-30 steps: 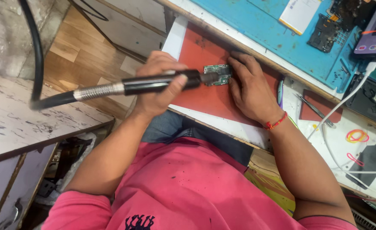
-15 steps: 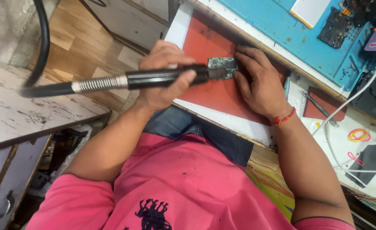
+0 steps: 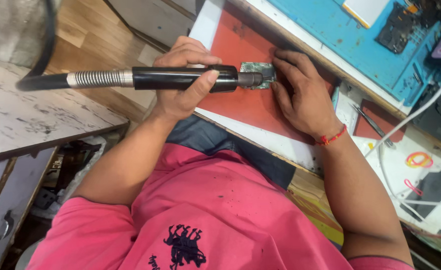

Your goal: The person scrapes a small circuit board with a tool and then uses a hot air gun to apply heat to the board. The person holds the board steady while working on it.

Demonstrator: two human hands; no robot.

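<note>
Holding a black tool (image 3: 180,79) tight, the left hand (image 3: 183,85) points its tip at a small green board (image 3: 258,75) on the red mat (image 3: 240,102). The right hand (image 3: 303,97) presses its fingers flat beside the board.

you're working in even, fairly bright light, with soft shadows falling under your hands onto the flat red rubber work mat (image 3: 240,107). a pale sheen runs along the long black cylindrical handpiece (image 3: 180,78) over the mat. far from the mat, the corners go softer and stretched.
</note>
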